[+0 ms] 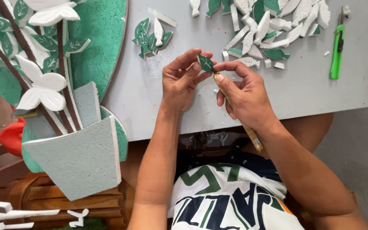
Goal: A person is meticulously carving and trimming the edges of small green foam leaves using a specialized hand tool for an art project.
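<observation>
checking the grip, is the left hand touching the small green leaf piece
Touching. The head view shows the left hand with thumb and forefinger tips pinching the green leaf piece.

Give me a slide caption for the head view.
Both hands, left and right, pinch a green foam leaf above the grey board.

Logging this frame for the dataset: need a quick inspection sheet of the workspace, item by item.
Surface: flat grey board, dusted with small white crumbs.
Job's things: small green leaf-shaped foam piece pinched between both hands; thin yellowish stick-like tool in the right hand.
Clutter: pile of white and green foam leaf cutouts; smaller cluster of green leaves; green utility knife.
Grippers: left hand and right hand, fingers closed on the leaf.
Cables: nothing seen.
Surroundings: foam wall piece with white butterflies and brown branches; wooden furniture; red object.
</observation>
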